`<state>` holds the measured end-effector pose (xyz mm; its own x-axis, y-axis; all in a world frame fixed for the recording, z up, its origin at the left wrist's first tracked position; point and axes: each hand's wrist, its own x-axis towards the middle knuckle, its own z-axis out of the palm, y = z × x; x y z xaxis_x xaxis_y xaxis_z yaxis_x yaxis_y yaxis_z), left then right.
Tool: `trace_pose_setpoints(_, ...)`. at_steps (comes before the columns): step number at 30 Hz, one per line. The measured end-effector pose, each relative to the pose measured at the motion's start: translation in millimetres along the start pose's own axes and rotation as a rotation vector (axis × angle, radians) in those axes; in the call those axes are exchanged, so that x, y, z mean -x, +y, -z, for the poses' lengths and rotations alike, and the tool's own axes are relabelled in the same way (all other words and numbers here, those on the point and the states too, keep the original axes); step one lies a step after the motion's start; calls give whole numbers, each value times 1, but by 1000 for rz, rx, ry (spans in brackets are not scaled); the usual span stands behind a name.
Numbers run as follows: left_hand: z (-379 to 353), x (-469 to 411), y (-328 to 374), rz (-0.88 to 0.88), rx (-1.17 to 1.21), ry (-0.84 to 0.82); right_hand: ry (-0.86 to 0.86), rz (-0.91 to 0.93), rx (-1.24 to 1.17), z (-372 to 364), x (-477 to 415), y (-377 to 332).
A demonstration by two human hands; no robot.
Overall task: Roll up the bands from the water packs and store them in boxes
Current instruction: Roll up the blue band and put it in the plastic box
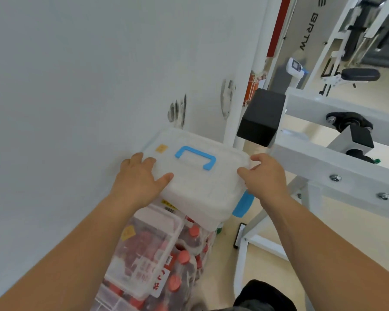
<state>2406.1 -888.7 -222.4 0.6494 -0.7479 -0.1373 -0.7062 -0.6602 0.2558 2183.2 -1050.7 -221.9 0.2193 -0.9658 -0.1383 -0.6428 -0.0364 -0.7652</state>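
The white lidded box (200, 189) with the blue handle (195, 157) is clasped at both ends: the left grip (139, 178) is curled over the wall-side end, thumb laid on the lid, and the right grip (265, 176) is closed round the end above the blue latch (243, 204). It is seen over a second clear box (144, 250) holding red contents, which is set on a wrapped pack of red-capped bottles (184, 257) beside the wall (76, 86). A white machine frame (323, 153) is seen at the right.

White gym machine frame (319, 162) is occupying three o'clock, its black pad (261, 115) jutting toward a scuffed white wall (76, 86) at ten o'clock.
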Motion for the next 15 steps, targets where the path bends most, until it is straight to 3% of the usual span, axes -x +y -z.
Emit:
trace_pose_setpoints(6,-7,-1,-3,-8,-40,-6,-9,24,54,0,9,16)
trace_pose_setpoints(15,-17,-4,20,-88,-69,-54,-106,-97,-208,-1,9,33)
